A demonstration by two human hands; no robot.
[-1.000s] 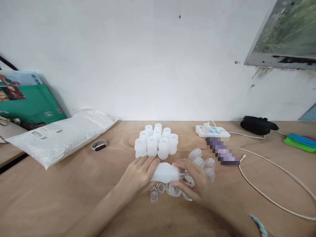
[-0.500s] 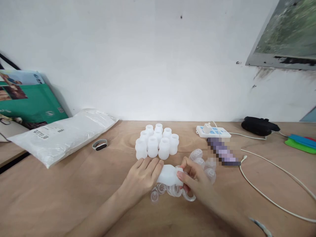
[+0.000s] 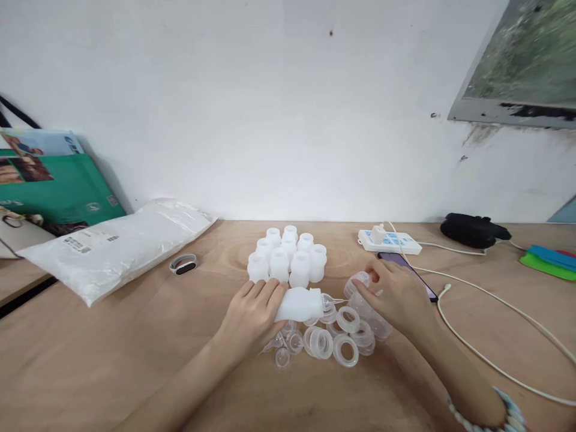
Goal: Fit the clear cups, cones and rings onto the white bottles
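Note:
My left hand [image 3: 250,318] is wrapped round a small white plastic bottle [image 3: 300,303] lying on its side, with a clear nozzle tip at its right end. My right hand [image 3: 396,296] reaches over the clear dome caps [image 3: 357,282] to the right, its fingers curled on one of them. Clear rings and small clear tips [image 3: 335,342] lie scattered on the wooden table [image 3: 135,336] between and in front of both hands. A cluster of several upright white bottles [image 3: 288,261] stands just behind my hands.
A white plastic bag [image 3: 112,246] and a wristband [image 3: 182,264] lie to the left, with green folders [image 3: 54,186] behind. To the right are a power strip [image 3: 389,240], a phone [image 3: 407,273], a white cable [image 3: 486,318], a black object [image 3: 472,229] and green-blue items [image 3: 546,259].
My right hand left the bottle's neck and moved right and back onto the clear dome caps. The bottle now carries a clear tip. My left hand still holds the bottle.

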